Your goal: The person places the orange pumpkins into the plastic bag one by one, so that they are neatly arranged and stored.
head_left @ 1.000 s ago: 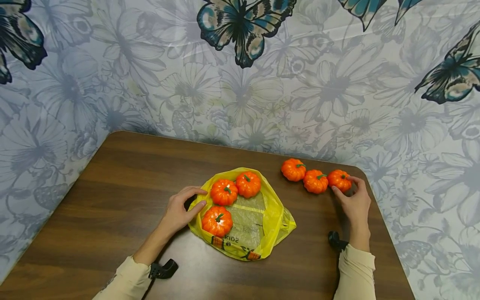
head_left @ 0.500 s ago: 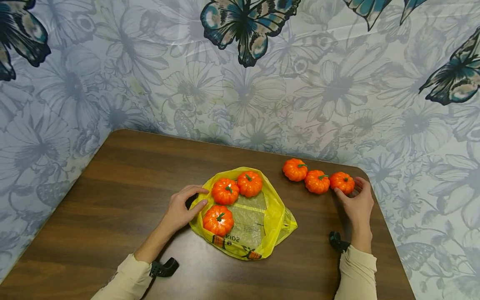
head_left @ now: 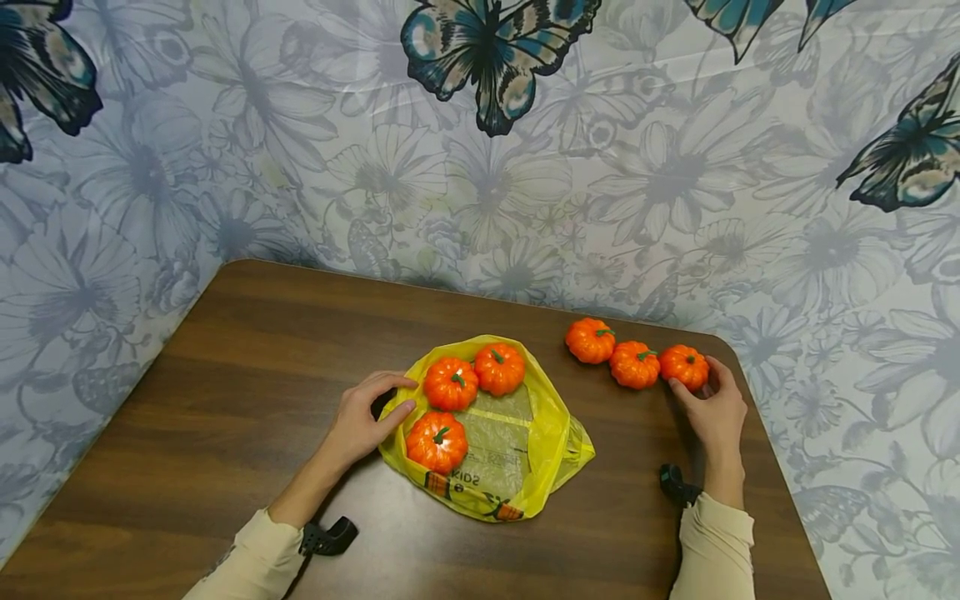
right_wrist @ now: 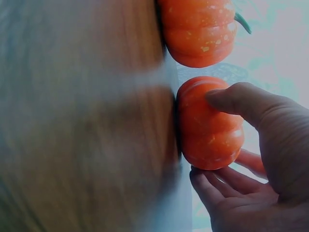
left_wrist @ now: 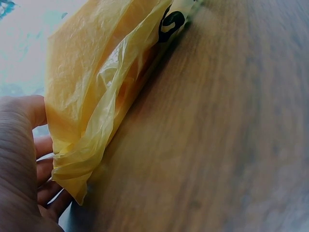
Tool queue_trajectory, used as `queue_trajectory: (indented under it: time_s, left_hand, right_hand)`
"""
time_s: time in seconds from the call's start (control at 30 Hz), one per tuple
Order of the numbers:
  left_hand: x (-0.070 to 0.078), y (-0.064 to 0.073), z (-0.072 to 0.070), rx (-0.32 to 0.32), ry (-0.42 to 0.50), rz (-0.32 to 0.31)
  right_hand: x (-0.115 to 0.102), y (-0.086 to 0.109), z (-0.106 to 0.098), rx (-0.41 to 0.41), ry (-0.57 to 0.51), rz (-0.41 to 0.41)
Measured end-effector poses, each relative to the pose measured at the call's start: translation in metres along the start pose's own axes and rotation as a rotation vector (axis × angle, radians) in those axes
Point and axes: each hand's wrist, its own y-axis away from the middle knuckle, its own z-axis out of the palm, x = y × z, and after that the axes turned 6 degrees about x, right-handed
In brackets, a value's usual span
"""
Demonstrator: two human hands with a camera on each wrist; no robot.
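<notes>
In the head view my left hand [head_left: 363, 417] holds the left rim of a yellow plastic bag [head_left: 551, 442], with thumb and forefinger over its edge. The left wrist view shows the crumpled side of the bag [left_wrist: 82, 96] against my fingers. Three small orange pumpkins with green stems lie in the bag, one of them a front pumpkin [head_left: 436, 442]. At the far right of the table my right hand [head_left: 712, 412] grips the end pumpkin [head_left: 684, 367] of a row of three. The right wrist view has my thumb across this pumpkin [right_wrist: 207, 130] and fingers around its far side.
Beside the gripped pumpkin sit a middle pumpkin [head_left: 634, 365] and a left pumpkin [head_left: 589, 341] near the back edge. The brown wooden table [head_left: 247, 375] ends at a wall covering [head_left: 300, 167] with flowers and butterflies. Black wrist cameras are strapped to both arms.
My right fingers have slid from the top of the end pumpkin down to its right side. That pumpkin has shifted very slightly right. My left hand and the bag have stayed in place.
</notes>
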Motion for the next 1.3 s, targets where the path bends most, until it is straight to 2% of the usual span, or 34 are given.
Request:
queue_trajectory:
  time_s: [0.27,0.53,0.77,0.97,1.3]
  left_hand:
    - [0.001,0.001,0.000,-0.003,-0.011,0.011]
    - [0.002,0.002,-0.001,0.000,-0.014,0.000]
    - [0.001,0.001,-0.001,-0.002,-0.011,0.004]
    - [0.001,0.001,-0.001,0.001,-0.003,-0.001]
    - [0.002,0.001,0.000,-0.005,-0.006,0.003]
  right_hand:
    - [-0.005,0.004,-0.004,0.111,-0.101,0.049]
    - [-0.005,0.008,-0.004,0.139,-0.154,0.043]
    - [-0.004,0.020,-0.006,0.192,-0.189,0.093]
    - [0.001,0.038,-0.011,0.175,-0.147,0.103]
    - [-0.001,0.086,-0.022,0.161,-0.145,0.070]
